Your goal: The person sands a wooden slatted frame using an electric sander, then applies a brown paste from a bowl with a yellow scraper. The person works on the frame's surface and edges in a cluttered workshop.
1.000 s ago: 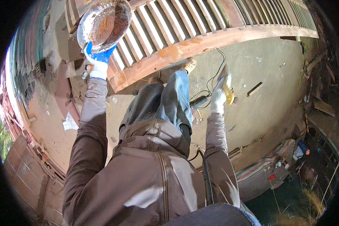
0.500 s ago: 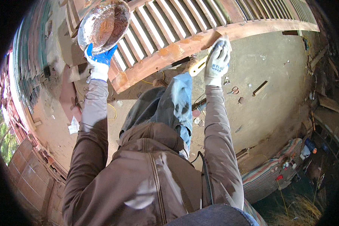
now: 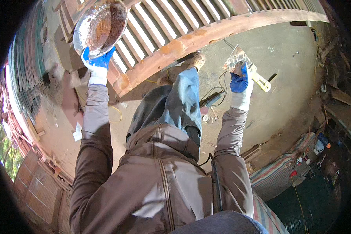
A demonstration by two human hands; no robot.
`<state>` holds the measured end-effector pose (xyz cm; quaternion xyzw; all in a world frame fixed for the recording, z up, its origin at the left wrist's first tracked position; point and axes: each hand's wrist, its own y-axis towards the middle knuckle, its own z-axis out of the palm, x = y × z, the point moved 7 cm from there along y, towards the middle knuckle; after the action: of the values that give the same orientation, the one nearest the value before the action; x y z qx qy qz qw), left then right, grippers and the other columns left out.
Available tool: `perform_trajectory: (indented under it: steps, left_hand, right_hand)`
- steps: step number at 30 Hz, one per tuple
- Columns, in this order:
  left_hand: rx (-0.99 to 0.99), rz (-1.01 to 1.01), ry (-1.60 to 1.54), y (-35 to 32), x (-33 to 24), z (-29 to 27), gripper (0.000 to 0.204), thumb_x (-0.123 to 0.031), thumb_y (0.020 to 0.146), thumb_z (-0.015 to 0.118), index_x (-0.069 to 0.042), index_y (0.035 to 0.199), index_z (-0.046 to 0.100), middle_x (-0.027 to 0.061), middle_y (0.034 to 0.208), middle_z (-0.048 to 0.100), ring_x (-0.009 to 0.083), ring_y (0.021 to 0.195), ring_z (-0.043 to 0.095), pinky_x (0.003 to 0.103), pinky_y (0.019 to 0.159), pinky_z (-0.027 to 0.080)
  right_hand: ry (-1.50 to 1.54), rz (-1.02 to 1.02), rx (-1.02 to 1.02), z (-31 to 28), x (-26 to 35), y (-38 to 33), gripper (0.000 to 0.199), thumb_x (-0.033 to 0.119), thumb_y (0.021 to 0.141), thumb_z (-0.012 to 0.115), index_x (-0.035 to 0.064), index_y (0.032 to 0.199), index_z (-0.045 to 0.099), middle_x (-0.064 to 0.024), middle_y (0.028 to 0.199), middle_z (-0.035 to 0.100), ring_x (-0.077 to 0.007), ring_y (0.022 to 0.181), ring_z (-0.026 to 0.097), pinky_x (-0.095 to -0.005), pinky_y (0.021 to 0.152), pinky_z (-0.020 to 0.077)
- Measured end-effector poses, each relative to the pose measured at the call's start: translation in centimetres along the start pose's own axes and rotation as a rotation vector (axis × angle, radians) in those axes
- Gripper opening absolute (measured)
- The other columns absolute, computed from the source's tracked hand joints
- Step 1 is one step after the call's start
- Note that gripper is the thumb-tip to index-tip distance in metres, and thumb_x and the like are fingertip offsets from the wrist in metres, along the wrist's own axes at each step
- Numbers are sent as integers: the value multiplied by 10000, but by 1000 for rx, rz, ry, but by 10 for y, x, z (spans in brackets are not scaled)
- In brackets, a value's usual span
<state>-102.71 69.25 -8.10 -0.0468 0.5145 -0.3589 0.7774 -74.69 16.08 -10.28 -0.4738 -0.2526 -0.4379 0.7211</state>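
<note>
My left hand [image 3: 97, 66], in a white and blue glove, grips the lower rim of a metal bowl [image 3: 119, 23] smeared with reddish-brown paste. The bowl is tilted so that its inside shows. In my gloved right hand [image 3: 241, 85] is a putty knife [image 3: 234, 57] with a wide, stained blade and a pale yellow handle. Its blade points up and left, apart from the wood. In front of me lies a slatted wooden frame [image 3: 152, 64], with orange-brown patches along its near rail. The bowl hangs over the frame's left end.
Stacked dark green sheets [image 3: 23, 74] stand at the far left. On the floor, a looped cable [image 3: 221, 84] lies beside a tool with a dark body [image 3: 212, 100]. A striped tarp [image 3: 279, 165] covers something at the lower right. Wood scraps lie along the right side.
My right hand has come away from the frame's rail, moving right and towards me, and has turned so the blade shows. The bowl has shifted slightly left.
</note>
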Motion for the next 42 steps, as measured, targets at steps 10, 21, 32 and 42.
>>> perform_trajectory:
  steps: [10,21,32,42]
  left_hand:
    - [17,-6,-84,6,2,3,832,-500,877,591,-120,1579,356,233,1532,461,508,1308,537,697,977,534]
    - [36,-4,-92,-1,5,7,829,-464,877,630,-113,1574,351,222,1541,452,491,1350,507,686,1031,501]
    - [25,-47,-195,-57,47,-13,373,-333,935,673,-88,1204,594,123,1240,629,309,1052,690,496,894,624]
    - [67,72,39,-189,19,98,606,-68,891,716,-33,1427,434,94,1188,607,155,953,654,286,787,576]
  right_hand:
    - [-688,-479,-42,47,98,44,379,248,972,745,6,1252,663,-94,1186,705,-226,1030,721,-379,827,615]
    - [-1705,-1011,85,163,79,2,251,350,920,747,103,934,784,-145,837,757,-324,772,740,-412,677,570]
    - [-536,-114,209,147,-3,-83,347,177,904,808,-13,1159,669,-71,1091,702,-142,880,697,-273,682,572]
    - [-1011,-869,528,241,68,-159,300,25,971,647,35,1269,682,-98,1175,731,-235,1052,701,-348,928,547]
